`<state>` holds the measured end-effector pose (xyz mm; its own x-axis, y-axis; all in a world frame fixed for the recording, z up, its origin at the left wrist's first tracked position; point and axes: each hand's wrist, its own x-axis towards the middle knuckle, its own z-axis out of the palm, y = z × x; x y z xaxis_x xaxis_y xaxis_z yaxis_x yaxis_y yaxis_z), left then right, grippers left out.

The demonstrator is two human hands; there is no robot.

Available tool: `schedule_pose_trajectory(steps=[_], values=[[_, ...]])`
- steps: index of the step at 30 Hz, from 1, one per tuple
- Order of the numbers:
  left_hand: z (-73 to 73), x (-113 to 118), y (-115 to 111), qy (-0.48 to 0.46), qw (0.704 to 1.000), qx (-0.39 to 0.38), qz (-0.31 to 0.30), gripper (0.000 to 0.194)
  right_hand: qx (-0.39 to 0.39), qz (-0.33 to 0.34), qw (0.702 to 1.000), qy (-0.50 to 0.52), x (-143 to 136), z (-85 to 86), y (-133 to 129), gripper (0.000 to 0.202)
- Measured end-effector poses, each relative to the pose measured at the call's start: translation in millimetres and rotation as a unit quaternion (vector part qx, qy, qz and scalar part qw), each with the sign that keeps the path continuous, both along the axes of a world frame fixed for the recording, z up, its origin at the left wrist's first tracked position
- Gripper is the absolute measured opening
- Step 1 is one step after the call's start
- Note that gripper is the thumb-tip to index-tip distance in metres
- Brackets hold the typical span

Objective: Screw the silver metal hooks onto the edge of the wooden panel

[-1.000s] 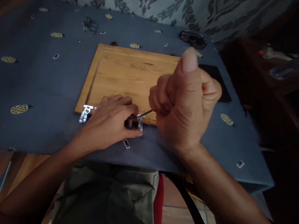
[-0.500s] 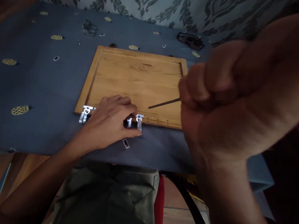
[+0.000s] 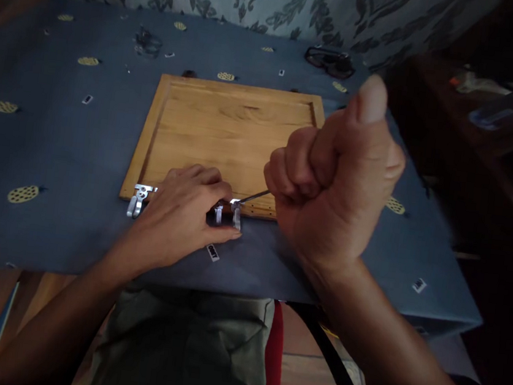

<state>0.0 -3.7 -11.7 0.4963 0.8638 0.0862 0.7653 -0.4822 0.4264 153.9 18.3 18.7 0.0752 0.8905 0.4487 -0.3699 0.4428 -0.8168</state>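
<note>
left hand (image 3: pixel 179 218): clamped on metal fitting (image 3: pixel 237 216), near edge of wooden panel (image 3: pixel 226 133)
right hand (image 3: pixel 332 176): clamped on thin rod (image 3: pixel 255 196), over wooden panel

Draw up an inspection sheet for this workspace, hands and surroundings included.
Surface: blue printed cloth, lying mostly smooth.
Job's things: wooden panel flat on the cloth, small holes along its near edge; metal fittings at that edge, partly hidden.
Clutter: dark glasses beyond the panel's far right corner; unclear grey item beyond its far left.
Hands: left hand over the near edge, thumb beside a fitting; right hand closed on a thin tool, its tip at the same fitting.
Cables: nothing seen; black curved band below the table edge, purpose unclear.
Surroundings: patterned fabric or wall behind; dim, cluttered ledge at right.
</note>
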Motion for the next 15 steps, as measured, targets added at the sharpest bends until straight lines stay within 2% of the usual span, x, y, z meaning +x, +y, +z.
schedule_pose_trajectory(steps=[6,10,15], values=[[-0.3,-1,-1,0.005,1.0,0.0,0.0,0.03,-0.026,-0.016,1.0,0.009,-3,1.6,0,0.078],[0.4,0,-1,0.009,1.0,-0.001,-0.003,0.031,-0.007,-0.022,1.0,0.001,-5,-2.3,0,0.073],[0.8,0,0,0.013,1.0,0.001,-0.004,0.032,0.01,-0.069,0.998,0.009,-10,-3.9,-1,0.071]])
